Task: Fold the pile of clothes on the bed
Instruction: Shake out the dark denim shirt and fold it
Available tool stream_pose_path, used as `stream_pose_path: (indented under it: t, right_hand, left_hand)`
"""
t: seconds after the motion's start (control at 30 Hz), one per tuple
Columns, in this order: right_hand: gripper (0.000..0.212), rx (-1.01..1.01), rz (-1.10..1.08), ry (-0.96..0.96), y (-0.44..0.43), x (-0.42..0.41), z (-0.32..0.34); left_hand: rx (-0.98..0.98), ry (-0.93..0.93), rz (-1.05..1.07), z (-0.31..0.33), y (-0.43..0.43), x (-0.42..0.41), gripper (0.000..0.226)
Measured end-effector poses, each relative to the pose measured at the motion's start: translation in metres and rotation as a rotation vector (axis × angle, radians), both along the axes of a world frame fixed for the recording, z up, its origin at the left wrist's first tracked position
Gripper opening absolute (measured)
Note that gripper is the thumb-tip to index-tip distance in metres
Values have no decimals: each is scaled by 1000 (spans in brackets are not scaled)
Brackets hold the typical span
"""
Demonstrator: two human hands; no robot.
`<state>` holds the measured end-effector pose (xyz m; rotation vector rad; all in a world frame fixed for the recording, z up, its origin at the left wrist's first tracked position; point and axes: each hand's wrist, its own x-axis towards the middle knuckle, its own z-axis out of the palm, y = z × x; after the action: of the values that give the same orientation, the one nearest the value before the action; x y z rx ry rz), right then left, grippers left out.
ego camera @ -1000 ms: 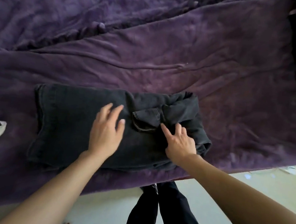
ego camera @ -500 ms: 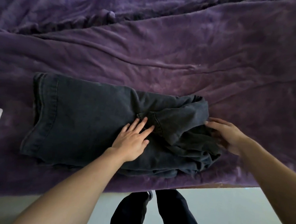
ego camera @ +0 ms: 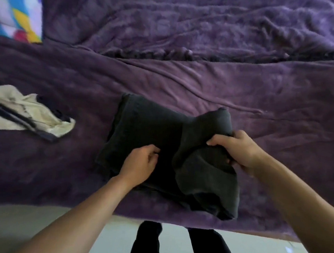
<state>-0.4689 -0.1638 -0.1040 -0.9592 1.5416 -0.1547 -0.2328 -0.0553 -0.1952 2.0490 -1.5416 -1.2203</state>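
Note:
A dark grey pair of jeans [ego camera: 146,122] lies partly folded on the purple bed cover [ego camera: 227,87], near the bed's front edge. My right hand [ego camera: 235,147] grips the bunched right end of the jeans and holds it lifted over the rest. My left hand [ego camera: 140,162] rests on the middle of the jeans with its fingers curled into the cloth at the fold line. The lifted end hangs down in a loose flap toward the bed's edge.
A cream garment with dark trim [ego camera: 26,113] lies on the cover at the left. A bright patterned cloth [ego camera: 16,3] is at the far left corner. The pale floor [ego camera: 29,229] and the person's dark trouser legs [ego camera: 146,244] show below the bed's edge.
My right hand has taken hold of the jeans' right end and lifted it leftward over the garment. My left hand's fingers have curled at the fold. The view has shifted left.

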Motion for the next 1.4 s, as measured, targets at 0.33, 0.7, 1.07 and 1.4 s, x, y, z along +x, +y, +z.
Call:
stream_pose_path:
  t: [0.33,0.7,1.07,1.4]
  right_hand:
    - [19,145,103,-110,7,252,-72]
    - [46,-622,194,602,55,79,-103]
    - [75,-538,313,703,77,95,-195]
    - [75,-366,104,641,72,73,-152]
  left_hand:
    - [-128,-193,477,9,54,172,16]
    - [-259,-447,95,4,-52,62,58]
    - [61,-554,122,-118,-62,81,81]
    - [-91,-582,109,-45,-53,59,69]
